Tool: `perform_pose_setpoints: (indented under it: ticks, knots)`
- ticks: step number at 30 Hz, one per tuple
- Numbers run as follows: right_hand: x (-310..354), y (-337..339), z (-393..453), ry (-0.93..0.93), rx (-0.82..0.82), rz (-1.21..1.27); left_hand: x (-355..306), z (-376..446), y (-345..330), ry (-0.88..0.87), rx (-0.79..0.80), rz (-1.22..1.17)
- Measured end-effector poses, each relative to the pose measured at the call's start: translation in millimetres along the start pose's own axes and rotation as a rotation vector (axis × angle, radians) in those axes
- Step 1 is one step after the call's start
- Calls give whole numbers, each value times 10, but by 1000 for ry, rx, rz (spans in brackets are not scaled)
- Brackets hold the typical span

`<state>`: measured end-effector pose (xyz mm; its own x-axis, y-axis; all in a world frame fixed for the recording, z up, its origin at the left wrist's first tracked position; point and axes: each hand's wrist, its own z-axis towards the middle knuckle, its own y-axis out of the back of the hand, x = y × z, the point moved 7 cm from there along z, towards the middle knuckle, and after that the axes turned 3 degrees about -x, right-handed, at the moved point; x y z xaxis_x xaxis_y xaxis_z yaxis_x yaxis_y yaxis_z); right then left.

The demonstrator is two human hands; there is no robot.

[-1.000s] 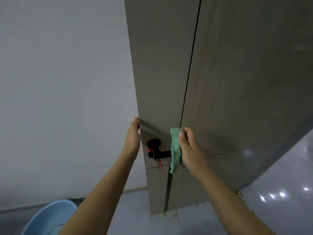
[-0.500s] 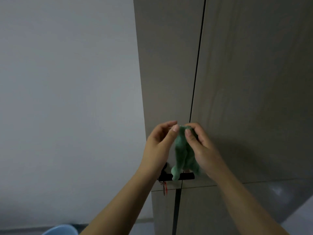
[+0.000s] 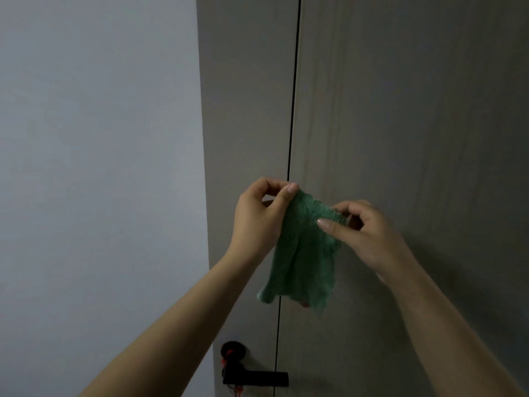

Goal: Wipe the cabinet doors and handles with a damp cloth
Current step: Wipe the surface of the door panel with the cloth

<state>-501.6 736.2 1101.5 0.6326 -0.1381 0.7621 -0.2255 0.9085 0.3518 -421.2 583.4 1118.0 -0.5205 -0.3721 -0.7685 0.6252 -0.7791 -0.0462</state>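
A green cloth [image 3: 302, 253] hangs spread between my two hands in front of the grey-brown cabinet doors [image 3: 400, 138]. My left hand [image 3: 257, 219] pinches its upper left corner. My right hand [image 3: 363, 233] pinches the upper right edge between thumb and fingers. The cloth hangs apart from the door surface, across the dark vertical gap [image 3: 292, 110] between the narrow left panel [image 3: 246, 110] and the wide right door. Below the cloth, a black lever handle [image 3: 254, 378] with a round black rose and a red tag sits on the left panel.
A plain pale wall [image 3: 100, 167] fills the left half of the view, meeting the cabinet's left edge. The cabinet doors run up out of view at the top and right.
My left hand left the panel's edge and took the cloth's corner. Both hands rose above the handle and pulled the bunched cloth out wide. The view tilted up; the blue basin dropped out of sight.
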Motion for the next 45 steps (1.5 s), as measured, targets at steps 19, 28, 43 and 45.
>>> perform_pose_setpoints:
  ticks: [19,28,43,45]
  knots:
    - [2105,812,1848,335,-437,183,-2087,2032,19,-517,-258,229]
    - [3136,785,2473,631,-690,-57,-2764,2797,298,-669,-477,449]
    - [3159,246,3006,942,-574,-1038,-2615,3618,594,-353,-340,444]
    - [3214,362,3142,931,-548,-1076,-2584,3715,622,-379,-331,465]
